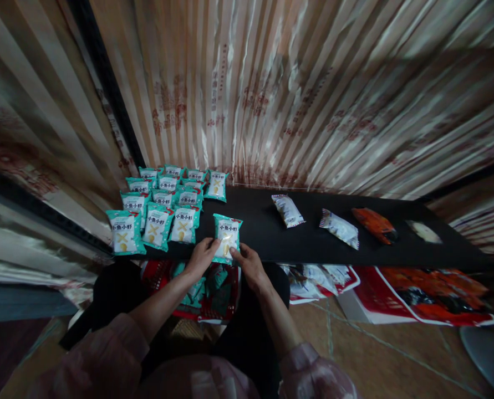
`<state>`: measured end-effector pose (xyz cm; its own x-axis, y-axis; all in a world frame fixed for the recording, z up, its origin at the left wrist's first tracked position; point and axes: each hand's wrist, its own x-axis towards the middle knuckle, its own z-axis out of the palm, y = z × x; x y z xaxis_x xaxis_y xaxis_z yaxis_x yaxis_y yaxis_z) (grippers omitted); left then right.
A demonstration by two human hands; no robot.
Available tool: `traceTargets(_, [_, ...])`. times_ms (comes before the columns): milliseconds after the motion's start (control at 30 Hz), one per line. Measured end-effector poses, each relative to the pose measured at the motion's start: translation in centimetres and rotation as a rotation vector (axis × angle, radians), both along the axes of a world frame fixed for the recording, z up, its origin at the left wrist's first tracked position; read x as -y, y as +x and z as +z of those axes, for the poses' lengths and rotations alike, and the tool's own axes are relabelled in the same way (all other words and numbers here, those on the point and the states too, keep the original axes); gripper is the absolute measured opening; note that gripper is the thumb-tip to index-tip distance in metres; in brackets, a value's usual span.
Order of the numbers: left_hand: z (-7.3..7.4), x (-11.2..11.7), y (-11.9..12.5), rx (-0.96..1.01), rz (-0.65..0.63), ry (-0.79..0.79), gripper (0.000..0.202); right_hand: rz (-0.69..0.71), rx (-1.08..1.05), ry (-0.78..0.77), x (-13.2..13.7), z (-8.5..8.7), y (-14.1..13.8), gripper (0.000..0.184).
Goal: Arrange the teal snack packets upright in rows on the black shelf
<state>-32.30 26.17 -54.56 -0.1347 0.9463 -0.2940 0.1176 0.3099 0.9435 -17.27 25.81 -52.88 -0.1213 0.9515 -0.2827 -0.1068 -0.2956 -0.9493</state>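
A teal and white snack bag point(227, 230) is held upright over the front edge of the black shelf point(255, 227). The fingers of my left hand point(202, 257) pinch its lower left side. At its lower right side, my right hand point(250, 265) grips it with the thumb on the front. Several matching snack bags point(157, 226) stand in rows on the shelf's left end, and one more snack bag point(217, 185) is at the back, right of those rows. Below my hands, a red basket point(150, 275) between my legs contains more teal bags point(217, 282).
Two white packets point(288, 210), an orange packet point(375, 224) and a small pale packet point(424, 231) lie along the shelf's right half. Beneath are a basket of white packets point(313, 280) and a red basket of orange packets point(438, 288). Striped sheeting point(247, 111) hangs behind.
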Motion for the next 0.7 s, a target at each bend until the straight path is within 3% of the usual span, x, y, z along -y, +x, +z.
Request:
traceTargets(200, [-0.5, -0.4, -0.1, 0.026, 0.029, 0.008, 0.036, 0.005, 0.058, 0.004, -0.7, -0.5, -0.1, 0.053])
traceTargets(500, [-1.4, -1.6, 0.2, -0.089, 0.080, 0.054, 0.029, 0.083, 0.173, 0.039, -1.7, 0.0, -0.1, 0.051])
traceTargets(700, [-1.2, -1.8, 0.4, -0.147, 0.087, 0.057, 0.031, 0.037, 0.217, 0.071, -2.6, -0.3, -0.4, 0.052])
